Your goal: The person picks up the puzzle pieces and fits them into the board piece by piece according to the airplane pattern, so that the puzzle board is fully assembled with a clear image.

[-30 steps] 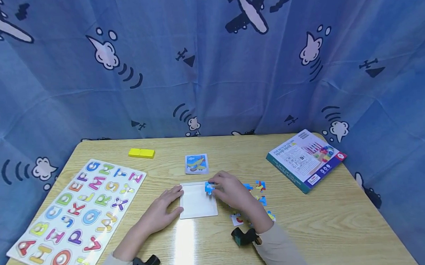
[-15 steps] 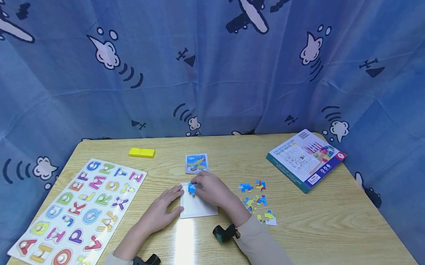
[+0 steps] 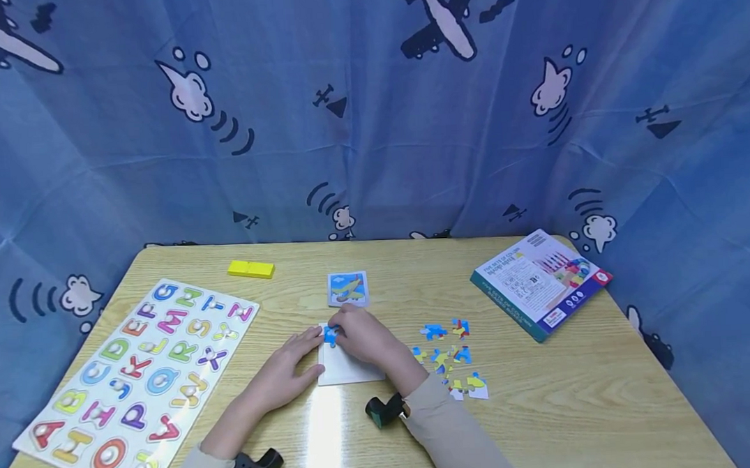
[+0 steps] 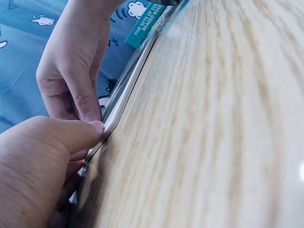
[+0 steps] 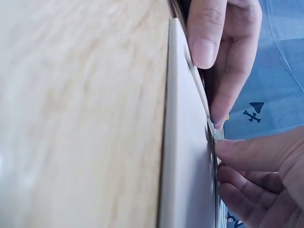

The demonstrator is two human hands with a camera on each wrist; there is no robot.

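Observation:
A shallow white puzzle tray (image 3: 356,369) lies flat at the middle of the table. My right hand (image 3: 367,335) pinches a blue jigsaw piece (image 3: 330,336) between thumb and fingers, right at the tray's upper left corner. At the tray's left edge, my left hand (image 3: 287,370) rests with fingers stretched out, fingertips and thumb touching the rim. In the left wrist view its thumb (image 4: 88,134) lies against the tray's edge. The right wrist view has the right hand (image 5: 256,175) low over the tray, its piece mostly hidden. Several loose jigsaw pieces (image 3: 442,358) lie right of the tray.
Behind the tray lies a small airplane picture card (image 3: 347,289). A white alphabet board (image 3: 219,345) fills the left side, with a yellow block (image 3: 251,269) beyond it. A teal-edged box (image 3: 540,282) lies at the back right. Blue printed cloth (image 3: 370,122) hangs behind the table.
My right hand has carried the blue jigsaw piece leftward across the tray, from its upper right corner to its upper left corner. The left hand has stayed at the rim.

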